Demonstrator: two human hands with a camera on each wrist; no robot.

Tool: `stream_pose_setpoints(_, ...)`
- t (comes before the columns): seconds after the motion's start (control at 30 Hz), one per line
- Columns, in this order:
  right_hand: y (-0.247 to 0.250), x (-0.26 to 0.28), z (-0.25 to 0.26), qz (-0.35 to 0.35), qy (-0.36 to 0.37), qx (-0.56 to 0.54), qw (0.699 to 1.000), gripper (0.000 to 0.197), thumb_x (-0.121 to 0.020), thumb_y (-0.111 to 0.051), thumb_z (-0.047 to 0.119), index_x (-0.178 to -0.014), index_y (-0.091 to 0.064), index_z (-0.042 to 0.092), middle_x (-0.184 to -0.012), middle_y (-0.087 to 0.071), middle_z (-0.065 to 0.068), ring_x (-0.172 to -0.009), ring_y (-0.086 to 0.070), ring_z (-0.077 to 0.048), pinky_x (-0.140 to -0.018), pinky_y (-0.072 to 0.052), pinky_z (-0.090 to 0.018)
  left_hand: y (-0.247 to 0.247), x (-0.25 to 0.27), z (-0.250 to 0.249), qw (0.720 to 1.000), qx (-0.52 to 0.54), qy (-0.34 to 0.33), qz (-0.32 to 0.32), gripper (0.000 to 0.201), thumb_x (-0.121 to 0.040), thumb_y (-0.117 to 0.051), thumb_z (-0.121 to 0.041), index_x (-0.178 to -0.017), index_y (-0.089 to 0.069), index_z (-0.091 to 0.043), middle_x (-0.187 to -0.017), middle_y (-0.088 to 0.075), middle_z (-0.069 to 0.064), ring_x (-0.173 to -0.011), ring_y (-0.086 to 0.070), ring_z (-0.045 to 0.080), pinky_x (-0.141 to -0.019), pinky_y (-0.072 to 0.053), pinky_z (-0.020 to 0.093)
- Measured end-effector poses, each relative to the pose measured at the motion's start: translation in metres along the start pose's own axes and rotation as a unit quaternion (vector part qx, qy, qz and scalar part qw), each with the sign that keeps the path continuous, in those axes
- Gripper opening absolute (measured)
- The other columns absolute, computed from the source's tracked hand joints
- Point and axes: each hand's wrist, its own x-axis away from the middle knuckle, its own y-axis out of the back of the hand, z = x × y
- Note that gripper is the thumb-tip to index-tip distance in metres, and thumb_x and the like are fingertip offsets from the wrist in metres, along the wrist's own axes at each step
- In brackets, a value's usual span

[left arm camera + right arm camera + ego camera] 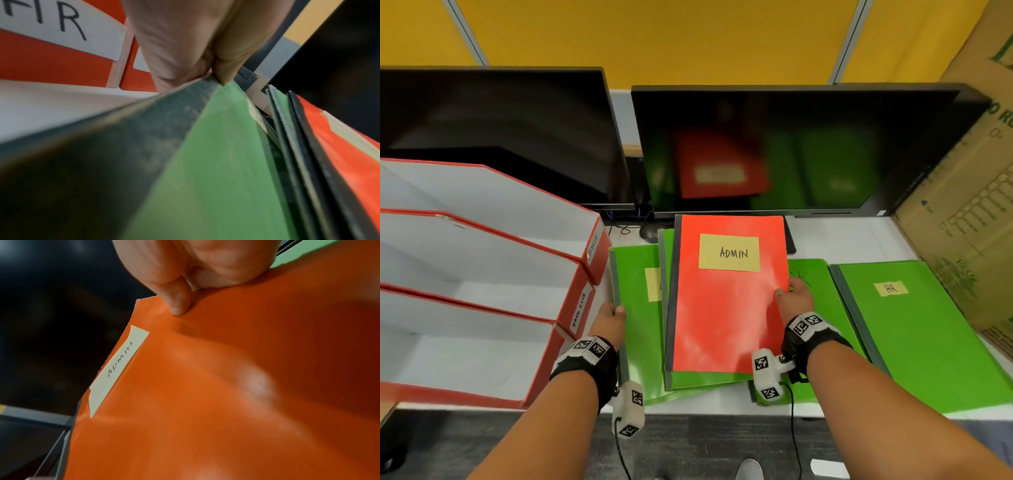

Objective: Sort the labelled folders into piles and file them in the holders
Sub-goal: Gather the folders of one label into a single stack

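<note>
A red folder (pixel 726 308) labelled ADMIN lies on top of a pile of green folders in the middle of the desk. My right hand (pixel 789 293) pinches its right edge, thumb on top (pixel 179 305). My left hand (pixel 616 311) pinches the grey spine of the leftmost green folder (pixel 635 325), whose yellow label is mostly covered; the left wrist view shows the spine (pixel 160 123) between thumb and fingers. Another green folder (pixel 914 329) labelled HR lies apart at the right. Three red and white holders (pixel 571 274) stand at the left with labels on their fronts.
Two dark monitors (pixel 791 147) stand behind the folders. A large cardboard box (pixel 969 205) leans at the right. The desk's front edge (pixel 688 409) is near my wrists, with dark floor below.
</note>
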Motion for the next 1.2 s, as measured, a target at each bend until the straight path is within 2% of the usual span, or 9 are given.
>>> stream_pose_setpoints(0.13, -0.010, 0.005, 0.003, 0.010, 0.009, 0.002, 1.000, 0.021, -0.087, -0.048, -0.001, -0.104, -0.057, 0.007, -0.083, -0.057, -0.012, -0.075, -0.052, -0.024, -0.069, -0.040, -0.028, 0.000, 0.003, -0.002, 1.000, 0.029, 0.005, 0.003, 0.030, -0.100, -0.038, -0.033, -0.102, -0.046, -0.004, -0.079, -0.049, 0.012, -0.080, -0.051, 0.028, -0.080, -0.044, 0.040)
stream_pose_setpoints(0.23, -0.023, 0.012, 0.007, 0.055, 0.015, 0.020, 0.998, 0.018, -0.088, -0.049, 0.001, -0.104, -0.055, 0.006, -0.078, -0.056, -0.009, -0.075, -0.053, -0.024, -0.061, -0.037, -0.026, 0.000, 0.008, -0.005, 0.997, 0.069, 0.015, 0.027, 0.044, -0.091, -0.051, -0.050, -0.108, -0.048, -0.010, -0.096, -0.058, 0.013, -0.091, -0.059, 0.030, -0.088, -0.049, 0.044)
stream_pose_setpoints(0.33, -0.034, 0.015, 0.010, 0.074, 0.011, 0.056, 0.996, 0.018, -0.088, -0.048, 0.001, -0.105, -0.054, 0.004, -0.082, -0.056, -0.011, -0.075, -0.052, -0.024, -0.060, -0.035, -0.026, 0.001, 0.012, -0.007, 0.996, 0.081, 0.013, 0.036, 0.035, -0.086, -0.065, -0.036, -0.105, -0.049, -0.011, -0.097, -0.064, 0.013, -0.089, -0.064, 0.031, -0.086, -0.052, 0.048)
stream_pose_setpoints(0.47, -0.028, 0.010, 0.014, 0.029, -0.009, 0.067, 0.997, 0.023, -0.089, -0.041, -0.003, -0.109, -0.054, -0.002, -0.085, -0.052, -0.014, -0.076, -0.049, -0.024, -0.065, -0.035, -0.027, 0.007, 0.008, -0.004, 0.998, 0.046, 0.030, 0.029, 0.045, -0.088, -0.062, -0.030, -0.122, -0.044, -0.006, -0.115, -0.059, 0.022, -0.104, -0.059, 0.038, -0.094, -0.048, 0.051)
stream_pose_setpoints(0.7, -0.018, 0.003, 0.008, 0.024, -0.028, 0.069, 0.997, 0.027, -0.088, -0.039, -0.004, -0.111, -0.054, -0.002, -0.098, -0.059, -0.024, -0.089, -0.058, -0.033, -0.072, -0.037, -0.028, 0.010, 0.008, -0.007, 0.999, 0.023, 0.029, 0.008, 0.040, -0.098, -0.046, -0.026, -0.129, -0.041, -0.002, -0.107, -0.057, 0.025, -0.099, -0.057, 0.036, -0.093, -0.046, 0.044)
stream_pose_setpoints(0.8, -0.024, 0.010, 0.010, 0.030, -0.018, 0.060, 0.998, 0.027, -0.088, -0.040, -0.003, -0.109, -0.056, 0.001, -0.103, -0.063, -0.024, -0.085, -0.056, -0.029, -0.070, -0.038, -0.027, 0.011, 0.011, -0.013, 1.000, 0.018, 0.021, 0.000, 0.034, -0.100, -0.038, -0.024, -0.125, -0.041, 0.000, -0.082, -0.051, 0.015, -0.083, -0.052, 0.028, -0.078, -0.040, 0.034)
stream_pose_setpoints(0.9, -0.030, 0.020, 0.018, 0.058, 0.016, 0.064, 0.996, 0.028, -0.089, -0.043, -0.002, -0.113, -0.057, 0.002, -0.103, -0.063, -0.020, -0.082, -0.051, -0.022, -0.070, -0.036, -0.024, 0.015, 0.019, -0.022, 0.999, 0.037, 0.004, -0.004, 0.033, -0.102, -0.032, -0.029, -0.119, -0.043, -0.002, -0.083, -0.049, 0.014, -0.080, -0.049, 0.026, -0.073, -0.035, 0.032)
stream_pose_setpoints(1.03, -0.042, 0.032, 0.026, 0.125, 0.052, 0.072, 0.988, 0.024, -0.089, -0.049, 0.005, -0.113, -0.055, 0.007, -0.093, -0.059, -0.009, -0.081, -0.054, -0.021, -0.064, -0.037, -0.025, 0.020, 0.033, -0.035, 0.994, 0.097, -0.041, 0.023, 0.035, -0.091, -0.056, -0.041, -0.112, -0.043, -0.016, -0.094, -0.056, 0.004, -0.089, -0.056, 0.026, -0.081, -0.044, 0.035)
stream_pose_setpoints(1.2, -0.040, 0.041, 0.041, 0.210, 0.055, -0.092, 0.972, 0.066, -0.084, -0.058, -0.006, -0.138, -0.031, 0.022, -0.107, -0.059, -0.002, -0.100, -0.059, -0.023, -0.096, -0.048, -0.039, 0.037, 0.047, -0.050, 0.976, 0.195, -0.088, 0.033, 0.039, -0.082, -0.069, -0.021, -0.112, -0.043, -0.024, -0.108, -0.063, 0.004, -0.101, -0.063, 0.026, -0.091, -0.051, 0.051)
